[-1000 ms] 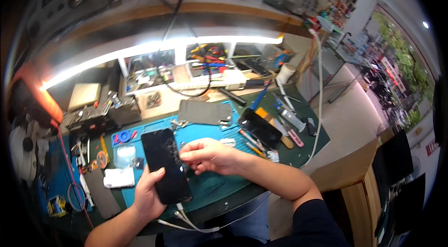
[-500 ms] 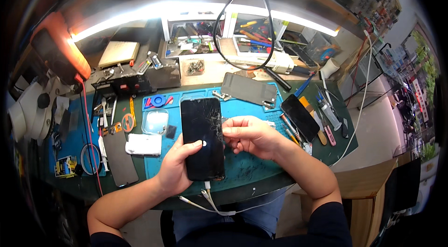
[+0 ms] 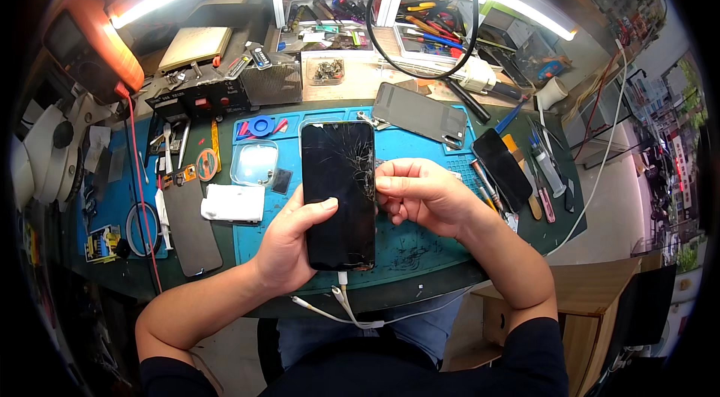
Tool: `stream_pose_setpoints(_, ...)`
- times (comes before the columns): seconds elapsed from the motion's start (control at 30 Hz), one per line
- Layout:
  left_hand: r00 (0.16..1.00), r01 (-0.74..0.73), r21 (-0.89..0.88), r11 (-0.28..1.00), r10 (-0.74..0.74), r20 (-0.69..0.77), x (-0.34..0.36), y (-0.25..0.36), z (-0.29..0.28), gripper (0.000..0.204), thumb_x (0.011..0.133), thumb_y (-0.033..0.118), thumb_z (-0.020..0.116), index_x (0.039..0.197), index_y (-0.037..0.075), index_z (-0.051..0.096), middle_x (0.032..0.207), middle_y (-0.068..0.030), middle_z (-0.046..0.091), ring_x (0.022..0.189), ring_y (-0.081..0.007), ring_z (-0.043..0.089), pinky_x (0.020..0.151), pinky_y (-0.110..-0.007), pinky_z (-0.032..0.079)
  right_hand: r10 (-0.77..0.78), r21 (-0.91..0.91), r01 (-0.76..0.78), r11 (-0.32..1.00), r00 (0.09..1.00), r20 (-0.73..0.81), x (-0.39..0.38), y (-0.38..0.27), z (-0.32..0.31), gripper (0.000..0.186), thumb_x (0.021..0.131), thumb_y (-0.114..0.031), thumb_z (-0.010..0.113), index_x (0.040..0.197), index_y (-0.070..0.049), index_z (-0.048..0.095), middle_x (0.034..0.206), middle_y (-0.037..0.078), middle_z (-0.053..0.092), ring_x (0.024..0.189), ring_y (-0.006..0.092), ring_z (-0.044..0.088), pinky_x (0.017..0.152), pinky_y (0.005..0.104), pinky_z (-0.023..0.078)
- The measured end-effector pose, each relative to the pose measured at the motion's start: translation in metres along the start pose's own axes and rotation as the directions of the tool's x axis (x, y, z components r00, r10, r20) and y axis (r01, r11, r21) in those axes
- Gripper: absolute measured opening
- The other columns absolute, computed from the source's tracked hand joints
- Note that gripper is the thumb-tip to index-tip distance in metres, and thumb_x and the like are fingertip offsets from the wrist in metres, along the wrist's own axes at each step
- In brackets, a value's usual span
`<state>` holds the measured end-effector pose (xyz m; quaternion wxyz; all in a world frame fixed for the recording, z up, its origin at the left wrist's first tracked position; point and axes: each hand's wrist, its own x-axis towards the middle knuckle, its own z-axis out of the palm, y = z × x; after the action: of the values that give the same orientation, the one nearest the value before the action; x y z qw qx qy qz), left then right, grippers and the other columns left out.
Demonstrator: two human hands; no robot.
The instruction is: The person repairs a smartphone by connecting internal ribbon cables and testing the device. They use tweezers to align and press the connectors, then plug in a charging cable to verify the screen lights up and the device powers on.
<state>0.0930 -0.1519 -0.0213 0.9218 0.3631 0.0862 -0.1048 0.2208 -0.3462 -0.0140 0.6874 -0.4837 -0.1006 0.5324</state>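
A black smartphone (image 3: 337,202) with a dark screen stands upright in front of me, its glass cracked at the upper right. My left hand (image 3: 289,243) wraps round its lower left side, with the thumb lying over the screen. At the phone's right edge, the thumb and forefinger of my right hand (image 3: 424,198) are pressed together against the frame, the other fingers curled. Whether a small thing sits between those fingertips is hidden. A white charging cable (image 3: 343,278) is plugged into the phone's bottom end; its other plugs (image 3: 341,298) dangle at the bench's front edge.
A blue work mat (image 3: 255,228) lies beneath my hands. Left are a clear box (image 3: 255,162), a white packet (image 3: 232,203) and a grey phone panel (image 3: 191,236). Another panel (image 3: 420,114) lies behind; a second phone (image 3: 501,170) and tools are right. A black cable loop (image 3: 371,29) hangs above.
A small white mark on the phone's screen has gone, leaving it dark. The view has shifted, so the bench sits higher in the picture. Both hands keep nearly the same hold.
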Motion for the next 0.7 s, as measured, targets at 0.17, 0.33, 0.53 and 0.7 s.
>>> stream_pose_setpoints(0.17, 1.0, -0.001, -0.001, 1.0, 0.001, 0.01, 0.0009, 0.0001, -0.0003, 0.043, 0.098, 0.015, 0.05, 0.138, 0.004, 0.039, 0.123, -0.0148, 0.06, 0.112, -0.0252, 0.064, 0.096, -0.046, 0.054, -0.001, 0.001, 0.001, 1.0, 1.0, -0.004, 0.0003, 0.0002, -0.0006, 0.021, 0.092, -0.025, 0.073, 0.1, -0.007, 0.067, 0.085, -0.001, 0.063, 0.071, 0.005, 0.059, 0.064, 0.0207, 0.053)
stream_pose_setpoints(0.33, 1.0, -0.003, -0.004, 1.0, 0.003, 0.008, 0.0009, -0.0004, -0.0009, 0.043, 0.098, 0.015, 0.05, 0.138, 0.004, 0.039, 0.122, -0.0154, 0.06, 0.111, -0.0256, 0.064, 0.096, -0.045, 0.054, 0.002, -0.002, -0.002, 1.0, 1.0, -0.001, 0.0005, 0.0, -0.0006, 0.021, 0.092, -0.025, 0.073, 0.1, -0.007, 0.067, 0.085, -0.002, 0.063, 0.072, 0.005, 0.059, 0.064, 0.0209, 0.054)
stream_pose_setpoints(0.53, 1.0, 0.003, 0.001, 1.0, -0.003, 0.005, 0.0007, 0.0007, 0.0001, 0.043, 0.098, 0.015, 0.049, 0.138, 0.004, 0.039, 0.122, -0.0162, 0.061, 0.11, -0.026, 0.064, 0.096, -0.045, 0.055, 0.005, 0.003, -0.005, 1.0, 1.0, -0.004, 0.001, 0.0007, -0.0014, 0.021, 0.092, -0.025, 0.073, 0.101, -0.007, 0.067, 0.085, -0.002, 0.063, 0.072, 0.005, 0.059, 0.063, 0.0208, 0.054)
stream_pose_setpoints(0.7, 1.0, 0.003, -0.002, 1.0, -0.003, 0.018, 0.0013, 0.0007, -0.0009, 0.043, 0.098, 0.015, 0.05, 0.138, 0.004, 0.039, 0.122, -0.0163, 0.06, 0.11, -0.026, 0.064, 0.096, -0.045, 0.055, 0.005, -0.002, -0.005, 1.0, 1.0, -0.011, 0.0016, 0.0006, -0.0017, 0.021, 0.092, -0.024, 0.073, 0.102, -0.006, 0.067, 0.085, -0.002, 0.063, 0.071, 0.0051, 0.059, 0.064, 0.0209, 0.054)
